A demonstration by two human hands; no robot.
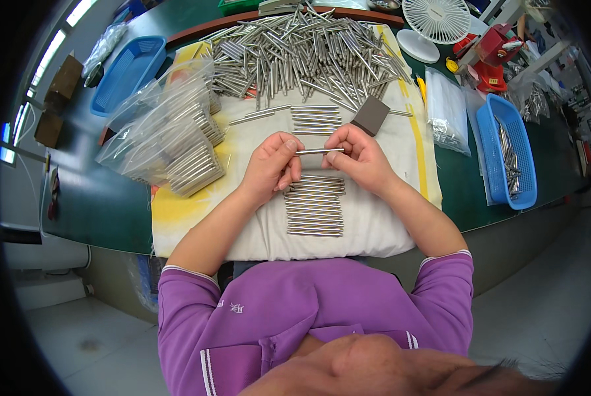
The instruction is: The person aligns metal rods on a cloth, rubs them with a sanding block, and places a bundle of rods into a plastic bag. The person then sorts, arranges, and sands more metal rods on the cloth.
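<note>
A slim, shiny metal rod (316, 152) is held level between my two hands over a cream cloth (243, 228). My left hand (273, 163) pinches its left end between thumb and fingers. At the other end, my right hand (360, 158) grips it the same way. Just beyond my hands lies a short row of similar rods (315, 121), side by side. Nearer to me is a longer row of rods (314, 210), also laid parallel. A dark grey block (370, 115) rests tilted on the cloth just past my right hand.
A large heap of loose rods (295, 56) covers the far cloth. Clear bags of rods (190, 142) stand at the left, near a blue basket (129, 72). To the right are flat plastic bags (446, 109), another blue basket (523, 158) holding metal parts, and a white fan (436, 20).
</note>
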